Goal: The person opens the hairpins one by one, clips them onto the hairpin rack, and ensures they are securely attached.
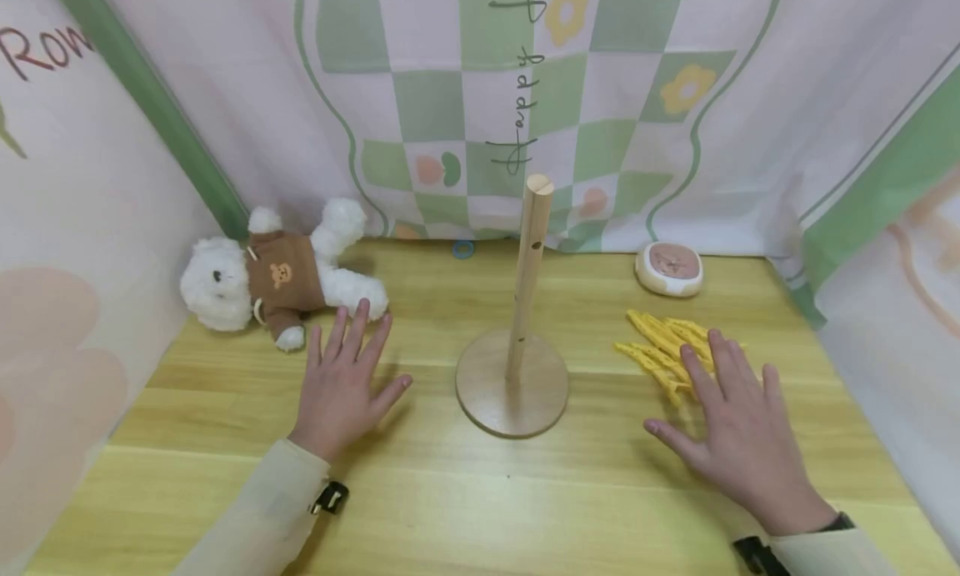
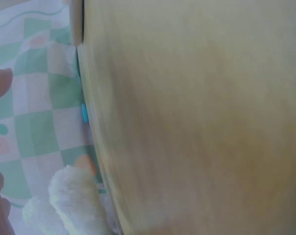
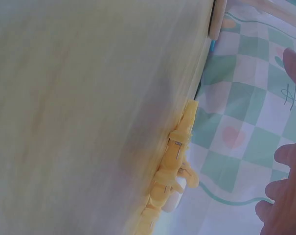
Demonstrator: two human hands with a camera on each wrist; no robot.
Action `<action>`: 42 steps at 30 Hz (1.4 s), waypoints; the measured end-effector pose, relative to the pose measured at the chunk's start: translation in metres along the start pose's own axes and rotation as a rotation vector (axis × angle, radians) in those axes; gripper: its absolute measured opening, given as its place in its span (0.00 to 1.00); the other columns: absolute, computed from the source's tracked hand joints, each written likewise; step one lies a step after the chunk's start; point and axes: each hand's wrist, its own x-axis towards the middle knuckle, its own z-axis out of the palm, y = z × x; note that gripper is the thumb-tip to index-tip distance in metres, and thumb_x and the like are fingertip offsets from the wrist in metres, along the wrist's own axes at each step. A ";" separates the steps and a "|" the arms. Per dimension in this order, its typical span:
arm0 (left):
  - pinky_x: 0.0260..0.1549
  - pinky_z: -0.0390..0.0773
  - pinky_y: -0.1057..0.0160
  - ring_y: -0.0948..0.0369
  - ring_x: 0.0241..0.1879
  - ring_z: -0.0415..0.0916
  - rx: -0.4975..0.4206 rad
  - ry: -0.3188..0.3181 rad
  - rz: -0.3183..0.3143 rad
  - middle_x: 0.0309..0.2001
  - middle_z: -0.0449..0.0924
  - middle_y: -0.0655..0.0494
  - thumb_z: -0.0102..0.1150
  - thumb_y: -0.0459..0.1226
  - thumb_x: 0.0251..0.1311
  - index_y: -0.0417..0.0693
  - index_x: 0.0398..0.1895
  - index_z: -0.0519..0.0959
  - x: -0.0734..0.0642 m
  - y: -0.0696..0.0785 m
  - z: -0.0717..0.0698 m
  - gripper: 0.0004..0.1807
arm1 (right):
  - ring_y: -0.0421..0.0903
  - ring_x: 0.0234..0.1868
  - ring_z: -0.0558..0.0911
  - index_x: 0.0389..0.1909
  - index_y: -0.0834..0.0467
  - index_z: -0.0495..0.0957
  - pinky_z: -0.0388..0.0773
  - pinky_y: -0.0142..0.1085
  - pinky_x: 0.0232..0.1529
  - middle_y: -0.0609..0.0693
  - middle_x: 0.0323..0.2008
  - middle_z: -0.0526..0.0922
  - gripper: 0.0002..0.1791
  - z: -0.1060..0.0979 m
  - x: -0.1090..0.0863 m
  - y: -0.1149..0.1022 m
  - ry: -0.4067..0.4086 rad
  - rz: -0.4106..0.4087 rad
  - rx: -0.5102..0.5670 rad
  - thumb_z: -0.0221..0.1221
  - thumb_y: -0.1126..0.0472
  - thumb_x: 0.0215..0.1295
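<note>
My left hand [image 1: 341, 393] is spread over the table, palm down and holding nothing. Its fingertips reach toward the leg of a white plush dog [image 1: 288, 272] in a brown sweater, which lies on its side. My right hand [image 1: 750, 443], also spread with straight fingers, holds nothing and partly overlaps a pile of yellow plastic branch-like pieces [image 1: 660, 334]. In the right wrist view these yellow pieces [image 3: 160, 188] show ringed joints and short side stubs. Between the hands stands a wooden post [image 1: 528, 267] with small dark holes, upright on a round wooden base [image 1: 483, 401].
At the back right sits a rounded white device with a pinkish top [image 1: 677, 263]. A small blue ring [image 1: 455, 250] lies at the back edge of the wooden table [image 1: 420, 509]. Checked green and white curtain [image 1: 427, 101] hangs behind, with cloth walls on both sides.
</note>
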 end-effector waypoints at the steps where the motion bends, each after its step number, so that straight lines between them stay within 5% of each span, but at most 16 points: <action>1: 0.73 0.28 0.41 0.42 0.78 0.40 -0.001 0.000 -0.001 0.81 0.38 0.48 0.49 0.67 0.63 0.56 0.81 0.53 0.000 0.000 0.000 0.48 | 0.64 0.78 0.44 0.79 0.58 0.51 0.26 0.60 0.73 0.60 0.80 0.38 0.61 0.000 0.000 0.000 0.000 0.001 0.003 0.63 0.28 0.54; 10: 0.73 0.28 0.41 0.43 0.79 0.38 -0.008 -0.008 -0.016 0.81 0.38 0.49 0.51 0.67 0.63 0.57 0.81 0.53 -0.003 -0.002 -0.001 0.48 | 0.65 0.78 0.46 0.78 0.61 0.53 0.27 0.61 0.73 0.63 0.79 0.42 0.61 -0.001 0.001 0.003 -0.002 0.010 0.032 0.65 0.30 0.54; 18: 0.72 0.30 0.38 0.42 0.78 0.39 -0.034 -0.002 -0.007 0.81 0.37 0.49 0.48 0.68 0.64 0.55 0.81 0.51 -0.003 0.002 0.007 0.49 | 0.76 0.67 0.59 0.76 0.64 0.55 0.40 0.67 0.71 0.69 0.76 0.51 0.59 0.001 0.002 0.010 0.027 0.053 0.118 0.69 0.35 0.54; 25: 0.73 0.33 0.38 0.42 0.78 0.42 -0.093 0.011 -0.017 0.81 0.39 0.48 0.51 0.66 0.63 0.53 0.81 0.52 -0.003 0.009 0.012 0.49 | 0.78 0.64 0.62 0.78 0.64 0.52 0.57 0.74 0.56 0.72 0.74 0.54 0.58 0.004 0.002 0.021 0.008 0.119 0.181 0.70 0.39 0.55; 42: 0.70 0.45 0.32 0.41 0.77 0.45 -0.214 0.043 -0.008 0.80 0.44 0.42 0.55 0.64 0.62 0.48 0.80 0.52 0.000 0.034 0.024 0.51 | 0.77 0.58 0.66 0.69 0.71 0.64 0.59 0.73 0.55 0.78 0.61 0.68 0.42 0.012 0.006 0.061 -0.011 0.220 0.241 0.66 0.47 0.65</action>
